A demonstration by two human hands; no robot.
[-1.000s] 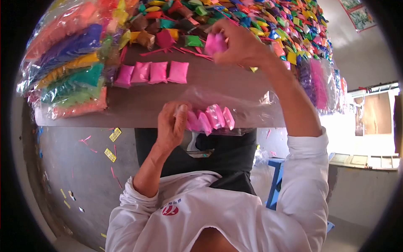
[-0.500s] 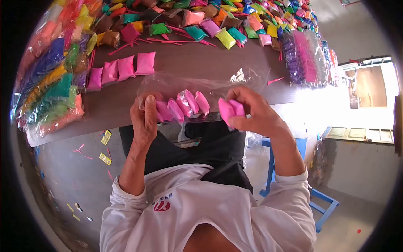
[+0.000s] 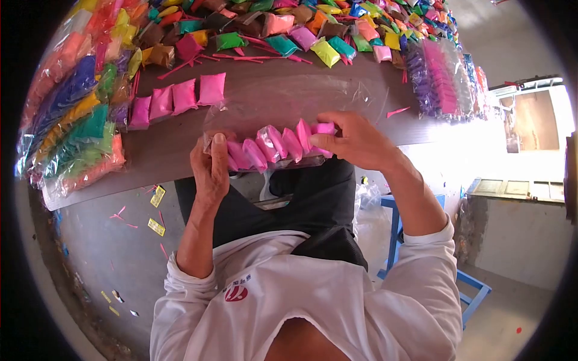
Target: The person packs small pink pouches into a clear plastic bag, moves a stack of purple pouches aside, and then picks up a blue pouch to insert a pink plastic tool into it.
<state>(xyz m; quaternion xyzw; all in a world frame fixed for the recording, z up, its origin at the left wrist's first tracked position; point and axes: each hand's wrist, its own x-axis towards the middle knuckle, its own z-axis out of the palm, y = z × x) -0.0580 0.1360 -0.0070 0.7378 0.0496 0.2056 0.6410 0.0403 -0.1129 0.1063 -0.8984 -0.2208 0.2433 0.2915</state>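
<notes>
We face a brown table (image 3: 174, 141), a heap of colourful packets (image 3: 280, 25) on its far side. At the near edge a clear bag (image 3: 265, 108) holds a row of pink packets (image 3: 254, 154); four loose ones (image 3: 185, 97) lie beyond, leftward. Our left hand (image 3: 211, 168) pinches the bag's left end; our right hand (image 3: 356, 143) grips one packet (image 3: 325, 128) at the row's right end.

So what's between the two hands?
The head view shows a row of pink packets and clear plastic between the left hand and the right hand.
</notes>
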